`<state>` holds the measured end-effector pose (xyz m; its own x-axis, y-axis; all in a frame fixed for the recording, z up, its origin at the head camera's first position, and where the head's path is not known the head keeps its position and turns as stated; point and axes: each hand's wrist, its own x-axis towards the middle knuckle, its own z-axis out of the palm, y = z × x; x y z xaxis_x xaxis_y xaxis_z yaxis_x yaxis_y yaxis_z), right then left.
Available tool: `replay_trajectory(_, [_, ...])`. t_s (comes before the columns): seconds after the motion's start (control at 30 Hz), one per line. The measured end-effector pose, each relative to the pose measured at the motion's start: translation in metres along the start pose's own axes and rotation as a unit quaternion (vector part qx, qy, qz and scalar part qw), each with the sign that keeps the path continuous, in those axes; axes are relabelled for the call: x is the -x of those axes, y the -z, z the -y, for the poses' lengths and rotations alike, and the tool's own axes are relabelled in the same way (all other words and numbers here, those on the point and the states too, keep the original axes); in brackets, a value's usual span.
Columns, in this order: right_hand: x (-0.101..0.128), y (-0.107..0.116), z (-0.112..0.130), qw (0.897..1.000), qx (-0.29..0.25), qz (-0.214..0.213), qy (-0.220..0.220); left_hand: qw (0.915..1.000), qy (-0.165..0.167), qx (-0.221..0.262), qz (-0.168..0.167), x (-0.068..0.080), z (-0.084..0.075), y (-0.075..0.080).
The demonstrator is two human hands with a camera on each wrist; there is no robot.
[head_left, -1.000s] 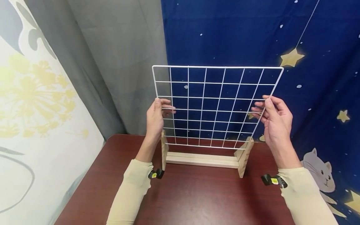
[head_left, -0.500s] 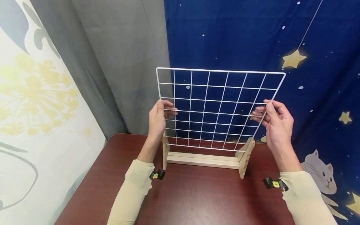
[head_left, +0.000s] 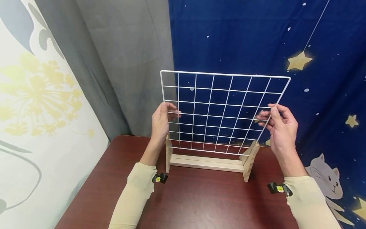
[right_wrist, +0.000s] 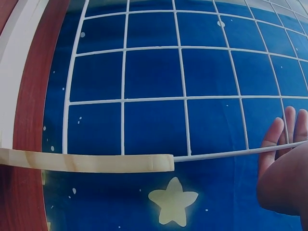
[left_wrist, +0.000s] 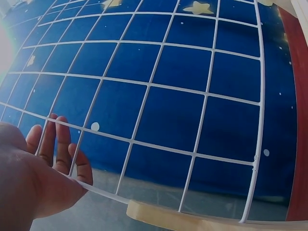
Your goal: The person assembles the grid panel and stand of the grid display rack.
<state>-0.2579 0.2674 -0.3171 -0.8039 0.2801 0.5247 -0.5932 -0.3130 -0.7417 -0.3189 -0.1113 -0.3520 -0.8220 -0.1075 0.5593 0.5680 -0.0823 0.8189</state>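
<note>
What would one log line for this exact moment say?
left hand: grips left edge of white wire grid panel | right hand: grips right edge | panel: upright, bottom between uprights of pale wooden stand | dark red table

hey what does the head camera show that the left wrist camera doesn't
Only the head view shows the right hand gripping the white wire grid panel's right edge, both cream sleeves, the dark red table, the whole wooden stand and the grey curtain. Only the left wrist view shows the left hand's fingers close up behind the wires. Both show the left hand gripping the panel's left edge, part of the stand, and the starry blue backdrop.
</note>
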Motion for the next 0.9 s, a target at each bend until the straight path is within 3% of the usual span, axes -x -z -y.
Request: replay_trajectory(0.9, [0.006,0.001,-0.008,1.0,0.017,-0.003,0.006,0.9998,0.014,0.0,0.012,0.011,0.01,0.007])
